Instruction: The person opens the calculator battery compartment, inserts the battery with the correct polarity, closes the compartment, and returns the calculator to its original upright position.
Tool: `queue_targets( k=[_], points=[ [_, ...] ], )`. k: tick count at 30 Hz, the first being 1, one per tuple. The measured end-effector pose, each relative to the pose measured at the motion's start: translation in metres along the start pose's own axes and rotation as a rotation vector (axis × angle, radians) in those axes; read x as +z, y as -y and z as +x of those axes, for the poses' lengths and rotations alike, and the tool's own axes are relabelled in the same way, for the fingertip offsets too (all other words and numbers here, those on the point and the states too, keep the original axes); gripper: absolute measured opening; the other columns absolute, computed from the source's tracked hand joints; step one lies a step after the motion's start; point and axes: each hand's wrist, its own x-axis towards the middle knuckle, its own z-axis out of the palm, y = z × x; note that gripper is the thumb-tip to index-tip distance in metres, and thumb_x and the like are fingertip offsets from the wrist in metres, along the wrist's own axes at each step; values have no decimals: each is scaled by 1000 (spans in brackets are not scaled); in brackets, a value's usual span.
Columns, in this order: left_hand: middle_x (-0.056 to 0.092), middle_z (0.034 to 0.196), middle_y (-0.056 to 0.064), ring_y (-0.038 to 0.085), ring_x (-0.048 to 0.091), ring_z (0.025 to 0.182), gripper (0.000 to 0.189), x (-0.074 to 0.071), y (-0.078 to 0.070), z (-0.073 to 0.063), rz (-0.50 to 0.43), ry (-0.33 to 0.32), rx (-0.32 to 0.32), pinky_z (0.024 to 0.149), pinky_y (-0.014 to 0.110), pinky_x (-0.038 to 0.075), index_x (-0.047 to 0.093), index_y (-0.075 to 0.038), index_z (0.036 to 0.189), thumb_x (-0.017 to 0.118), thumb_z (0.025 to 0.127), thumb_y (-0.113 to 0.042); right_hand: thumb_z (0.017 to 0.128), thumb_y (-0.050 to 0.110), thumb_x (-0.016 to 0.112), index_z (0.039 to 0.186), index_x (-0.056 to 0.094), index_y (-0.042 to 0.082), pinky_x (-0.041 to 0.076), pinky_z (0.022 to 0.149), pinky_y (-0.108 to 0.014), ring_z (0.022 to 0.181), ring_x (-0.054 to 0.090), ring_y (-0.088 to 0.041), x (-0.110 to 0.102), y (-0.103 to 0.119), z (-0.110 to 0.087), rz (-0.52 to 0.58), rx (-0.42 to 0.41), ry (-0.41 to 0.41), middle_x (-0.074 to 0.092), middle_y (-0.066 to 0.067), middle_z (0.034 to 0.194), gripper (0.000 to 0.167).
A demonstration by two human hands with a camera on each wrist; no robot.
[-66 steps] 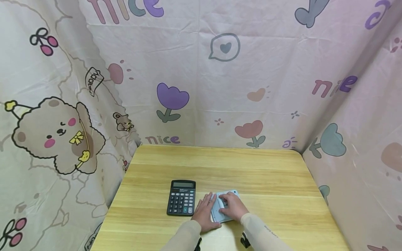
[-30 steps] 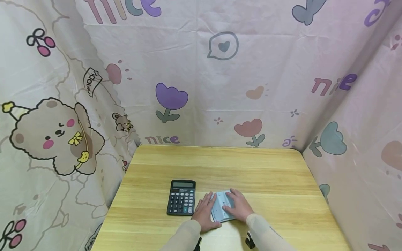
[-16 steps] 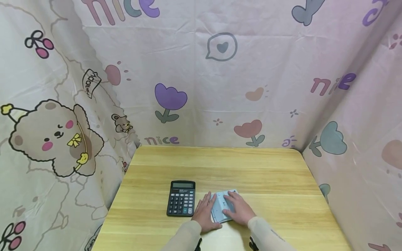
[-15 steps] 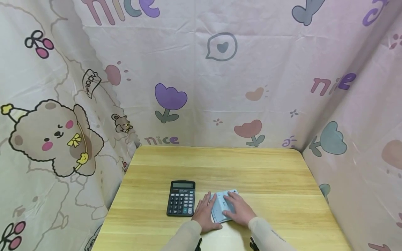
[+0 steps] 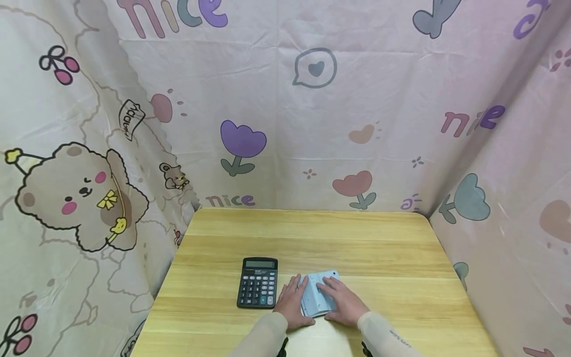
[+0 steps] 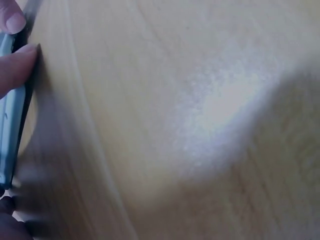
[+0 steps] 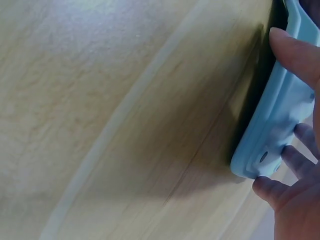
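Observation:
A flat light-blue plastic device (image 5: 314, 297) lies on the table in front of me, its keyless side up. A raised ridge and small round holes show on it. My left hand (image 5: 292, 305) holds its left side, fingers along the edge and thumb at the near corner. My right hand (image 5: 348, 301) holds the right side, thumb at the near edge and fingers over the top. In the right wrist view, the right thumb (image 7: 295, 52) presses the edge of the blue body and the fingertips lie across its back. The device's underside is hidden.
A black calculator (image 5: 257, 282) lies face up just left of my left hand. The wooden table (image 5: 357, 243) ends at a printed cloth backdrop (image 5: 285, 99), with more cloth hanging at both sides.
Earlier my right fingers worked at the middle of the blue device, where a dark gap showed. They pressed there, then moved right, with the thumb down at the near edge. The left hand stayed put.

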Motion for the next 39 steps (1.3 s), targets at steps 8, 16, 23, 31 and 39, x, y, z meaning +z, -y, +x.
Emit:
queue_targets(
  k=[8,16,23,31,39],
  points=[
    [27,155,12,30,26,142,121,-2,0,2,23,-27,22,112,50,28,24,-19,153,85,55,-57,71,40,82,146,42,18,36,107,-52,136,34,-37,2,0,0,-24,-11,1,37,-15,149,88],
    [28,153,11,28,38,133,123,-11,-4,5,-23,-62,62,106,45,39,27,-18,153,88,52,-54,74,42,79,148,39,19,41,103,-51,135,36,-36,-1,0,-3,14,28,-17,37,-12,150,87],
    [24,156,11,31,37,135,115,-22,-13,7,-120,-57,39,107,46,37,31,-19,151,89,56,-49,80,38,76,149,38,22,40,104,-50,134,38,-32,-7,-3,-8,49,22,-47,39,-8,150,80],
    [25,154,18,35,33,136,109,-30,-18,6,-172,-97,31,107,48,36,36,-15,149,86,59,-50,86,37,71,146,42,22,40,105,-47,133,42,-27,-10,-6,-11,44,-11,-109,44,-3,147,69],
    [26,152,22,41,35,134,102,-33,-21,6,-231,-160,28,104,54,39,40,-16,147,84,63,-53,86,27,72,141,50,21,44,101,-46,126,51,-24,-11,-5,-11,18,-89,-252,53,-1,140,59]
  ],
)
